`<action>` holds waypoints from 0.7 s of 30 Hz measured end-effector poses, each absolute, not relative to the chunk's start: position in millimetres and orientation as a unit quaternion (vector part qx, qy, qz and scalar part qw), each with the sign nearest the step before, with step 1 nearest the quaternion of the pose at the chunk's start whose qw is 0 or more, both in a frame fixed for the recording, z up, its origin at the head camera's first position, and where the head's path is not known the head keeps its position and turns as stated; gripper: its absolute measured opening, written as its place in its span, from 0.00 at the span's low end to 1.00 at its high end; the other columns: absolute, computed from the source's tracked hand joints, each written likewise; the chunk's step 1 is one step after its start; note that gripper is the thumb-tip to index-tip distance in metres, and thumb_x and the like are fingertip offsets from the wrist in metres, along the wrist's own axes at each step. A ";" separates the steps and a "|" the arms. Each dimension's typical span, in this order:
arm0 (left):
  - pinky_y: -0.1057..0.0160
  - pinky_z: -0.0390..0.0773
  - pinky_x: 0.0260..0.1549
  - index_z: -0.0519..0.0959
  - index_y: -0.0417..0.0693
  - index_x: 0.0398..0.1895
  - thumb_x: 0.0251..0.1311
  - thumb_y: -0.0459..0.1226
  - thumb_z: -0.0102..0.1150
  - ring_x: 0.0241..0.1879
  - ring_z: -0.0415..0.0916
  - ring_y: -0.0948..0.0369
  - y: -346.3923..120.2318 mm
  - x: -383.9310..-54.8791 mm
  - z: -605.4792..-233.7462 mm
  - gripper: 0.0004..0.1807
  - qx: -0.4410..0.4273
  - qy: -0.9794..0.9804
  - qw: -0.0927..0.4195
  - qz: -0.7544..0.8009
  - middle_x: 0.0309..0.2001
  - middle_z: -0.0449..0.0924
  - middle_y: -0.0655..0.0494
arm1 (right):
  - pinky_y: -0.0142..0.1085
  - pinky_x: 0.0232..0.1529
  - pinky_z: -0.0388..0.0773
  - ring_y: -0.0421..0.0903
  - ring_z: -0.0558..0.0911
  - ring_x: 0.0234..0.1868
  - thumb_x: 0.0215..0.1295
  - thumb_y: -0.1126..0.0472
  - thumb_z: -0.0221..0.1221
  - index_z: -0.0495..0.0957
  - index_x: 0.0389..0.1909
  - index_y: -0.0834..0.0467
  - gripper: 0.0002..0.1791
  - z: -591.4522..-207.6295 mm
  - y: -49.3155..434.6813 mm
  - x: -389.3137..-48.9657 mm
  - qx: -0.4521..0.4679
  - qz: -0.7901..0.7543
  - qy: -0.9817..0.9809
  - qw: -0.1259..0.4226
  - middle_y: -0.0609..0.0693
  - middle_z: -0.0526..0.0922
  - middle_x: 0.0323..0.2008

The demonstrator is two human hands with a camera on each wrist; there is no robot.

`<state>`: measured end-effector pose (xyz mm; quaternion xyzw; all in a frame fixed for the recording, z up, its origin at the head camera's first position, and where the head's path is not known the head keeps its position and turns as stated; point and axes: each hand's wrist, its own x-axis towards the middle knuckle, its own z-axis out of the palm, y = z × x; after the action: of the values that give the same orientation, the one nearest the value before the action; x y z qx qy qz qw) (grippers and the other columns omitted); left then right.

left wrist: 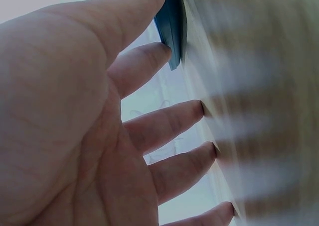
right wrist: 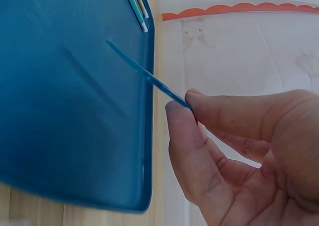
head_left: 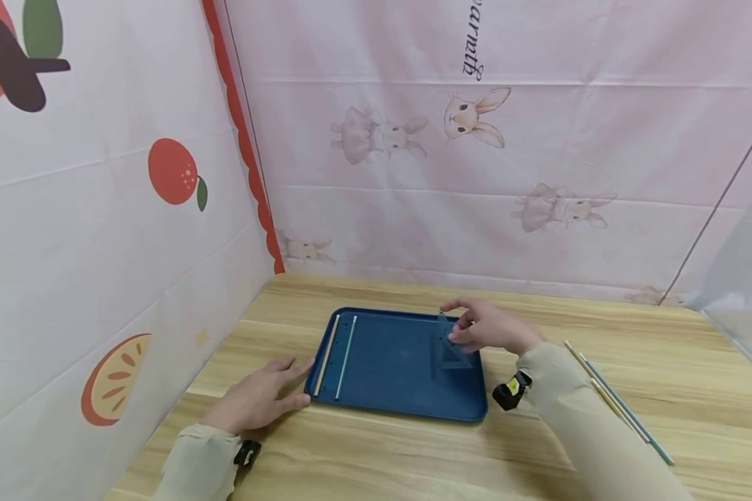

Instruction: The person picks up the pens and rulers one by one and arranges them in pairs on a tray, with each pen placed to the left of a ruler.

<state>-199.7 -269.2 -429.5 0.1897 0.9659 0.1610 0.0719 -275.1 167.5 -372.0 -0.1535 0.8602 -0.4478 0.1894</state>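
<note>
My right hand (head_left: 485,327) pinches a clear, bluish set square (head_left: 454,364) between thumb and fingertips over the right end of a blue tray (head_left: 401,410). In the right wrist view the set square (right wrist: 144,75) appears edge-on, tilted above the tray floor. My left hand (head_left: 260,396) lies at the tray's left rim, its fingers spread. Index finger and thumb touch the rim, while the other fingertips rest on the table in the left wrist view. Along the tray's left side lie a pale yellow pencil (head_left: 327,355) and a light blue pencil (head_left: 346,358), roughly parallel.
To the right, by my right forearm, several more pencils (head_left: 627,410), blue and yellow, lie on the wood-grain table (head_left: 376,459). A pink cloth wall (head_left: 413,229) with rabbit prints stands behind, and a white fruit-print cloth (head_left: 182,278) borders the left.
</note>
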 end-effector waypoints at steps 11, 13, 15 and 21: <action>0.25 0.73 0.66 0.66 0.58 0.83 0.73 0.57 0.64 0.74 0.68 0.28 -268.2 -201.0 -432.7 0.40 0.187 0.965 0.071 0.167 0.80 0.63 0.30 | 0.45 0.53 0.90 0.47 0.87 0.45 0.76 0.67 0.64 0.66 0.78 0.62 0.32 -379.8 142.4 -288.4 -0.156 -0.458 0.851 0.201 0.57 0.83 0.43; 0.25 0.73 0.66 0.66 0.59 0.83 0.72 0.58 0.64 0.74 0.68 0.28 -267.4 -201.4 -432.8 0.40 0.184 0.965 0.073 0.169 0.80 0.63 0.30 | 0.45 0.53 0.90 0.47 0.88 0.45 0.75 0.67 0.64 0.67 0.77 0.64 0.32 -382.0 138.2 -290.3 -0.156 -0.461 0.850 0.202 0.57 0.83 0.43; 0.25 0.73 0.65 0.66 0.60 0.83 0.72 0.58 0.64 0.74 0.68 0.28 -267.0 -201.5 -432.2 0.40 0.182 0.966 0.074 0.169 0.80 0.63 0.31 | 0.44 0.52 0.90 0.46 0.88 0.45 0.75 0.67 0.64 0.67 0.77 0.64 0.32 -384.4 133.6 -292.7 -0.157 -0.461 0.849 0.203 0.57 0.84 0.43; 0.24 0.73 0.65 0.66 0.59 0.83 0.72 0.57 0.65 0.75 0.67 0.29 -267.9 -201.9 -429.7 0.40 0.174 0.967 0.076 0.168 0.81 0.63 0.32 | 0.43 0.50 0.90 0.46 0.87 0.43 0.74 0.68 0.64 0.68 0.77 0.65 0.32 -388.6 116.5 -298.6 -0.163 -0.462 0.847 0.206 0.56 0.83 0.42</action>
<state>-201.9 -267.9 -429.7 0.1743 0.9673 0.1677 0.0764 -298.6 116.5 -388.6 -0.1629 0.8468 -0.4625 0.2063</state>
